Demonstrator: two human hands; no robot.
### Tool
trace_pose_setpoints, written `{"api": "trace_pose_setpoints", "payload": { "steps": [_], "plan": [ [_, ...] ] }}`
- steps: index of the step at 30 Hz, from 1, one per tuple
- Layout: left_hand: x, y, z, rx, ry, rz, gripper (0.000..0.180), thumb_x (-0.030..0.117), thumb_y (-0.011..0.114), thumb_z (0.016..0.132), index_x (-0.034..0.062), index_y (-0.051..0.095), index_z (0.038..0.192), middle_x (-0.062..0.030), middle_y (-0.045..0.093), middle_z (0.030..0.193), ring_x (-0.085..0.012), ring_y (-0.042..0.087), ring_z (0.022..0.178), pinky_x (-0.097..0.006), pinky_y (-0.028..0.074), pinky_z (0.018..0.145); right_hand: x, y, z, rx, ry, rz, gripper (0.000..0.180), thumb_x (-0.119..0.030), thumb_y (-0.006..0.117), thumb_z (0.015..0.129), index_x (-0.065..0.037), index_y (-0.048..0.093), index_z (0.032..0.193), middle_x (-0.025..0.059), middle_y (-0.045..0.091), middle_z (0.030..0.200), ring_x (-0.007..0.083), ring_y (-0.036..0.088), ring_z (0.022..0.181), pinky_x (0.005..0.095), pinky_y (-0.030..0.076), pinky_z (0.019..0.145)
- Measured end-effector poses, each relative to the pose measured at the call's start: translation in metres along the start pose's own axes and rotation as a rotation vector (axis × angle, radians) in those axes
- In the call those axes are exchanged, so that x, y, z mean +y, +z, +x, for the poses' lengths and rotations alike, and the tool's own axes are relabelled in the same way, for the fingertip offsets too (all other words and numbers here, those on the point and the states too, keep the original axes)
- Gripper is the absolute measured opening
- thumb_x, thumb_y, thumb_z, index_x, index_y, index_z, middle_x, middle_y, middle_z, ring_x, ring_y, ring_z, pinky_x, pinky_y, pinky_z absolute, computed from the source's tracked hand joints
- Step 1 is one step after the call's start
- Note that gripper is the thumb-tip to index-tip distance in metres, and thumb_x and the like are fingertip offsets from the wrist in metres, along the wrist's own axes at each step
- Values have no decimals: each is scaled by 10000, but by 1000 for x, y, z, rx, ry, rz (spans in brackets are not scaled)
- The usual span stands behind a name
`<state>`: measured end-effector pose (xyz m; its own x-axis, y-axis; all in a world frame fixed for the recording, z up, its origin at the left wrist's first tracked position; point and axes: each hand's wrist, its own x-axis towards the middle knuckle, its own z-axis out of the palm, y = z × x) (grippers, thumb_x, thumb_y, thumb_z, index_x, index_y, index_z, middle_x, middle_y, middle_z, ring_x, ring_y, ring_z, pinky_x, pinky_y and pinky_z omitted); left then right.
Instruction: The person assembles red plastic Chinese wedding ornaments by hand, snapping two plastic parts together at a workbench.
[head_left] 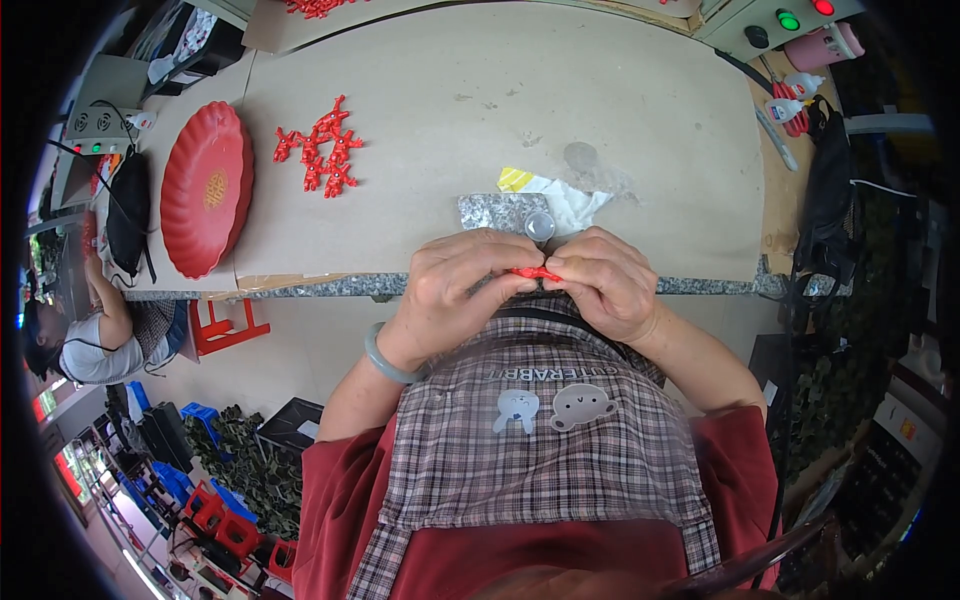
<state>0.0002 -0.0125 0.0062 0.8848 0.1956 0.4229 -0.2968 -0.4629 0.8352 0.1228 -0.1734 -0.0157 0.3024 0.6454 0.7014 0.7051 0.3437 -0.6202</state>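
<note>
Between my two hands, just above the table's front edge, is a small red piece (535, 272); its exact shape is mostly hidden by my fingers. My left hand (465, 277) pinches its left end, and my right hand (608, 283) pinches the right end. Right behind my hands lie a speckled grey slab (490, 211), a small round clear-and-silver container (540, 226) and a crumpled white wipe (572, 204) with a yellow part. Farther left on the table rests a loose cluster of several small red figures (325, 150).
A red scalloped tray (207, 190) stands at the table's left. On the right edge are small white bottles (785, 108), red-handled scissors (797, 124) and a pink cup (825, 45). A control box with lit buttons (787, 19) sits at the back right. Another person (105, 335) sits at far left.
</note>
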Motion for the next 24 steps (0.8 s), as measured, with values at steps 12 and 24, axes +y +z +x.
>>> {"api": "trace_pose_setpoints", "payload": {
  "steps": [12,24],
  "plan": [
    [0,1,-2,3,-2,-12,192,27,779,749,11,692,920,-112,728,885,-243,717,773,-308,575,670,-2,0,-2,-2,-4,-10,273,23,768,776,2,632,1011,126,676,798,224,650,649,300,528,565],
    [0,2,-3,-1,-17,-48,196,12,780,745,4,695,920,-116,729,876,-247,721,784,-307,580,681,-3,0,-3,-9,0,-16,271,8,765,790,-9,630,1024,116,678,803,222,649,654,294,521,560]
  ]
}}
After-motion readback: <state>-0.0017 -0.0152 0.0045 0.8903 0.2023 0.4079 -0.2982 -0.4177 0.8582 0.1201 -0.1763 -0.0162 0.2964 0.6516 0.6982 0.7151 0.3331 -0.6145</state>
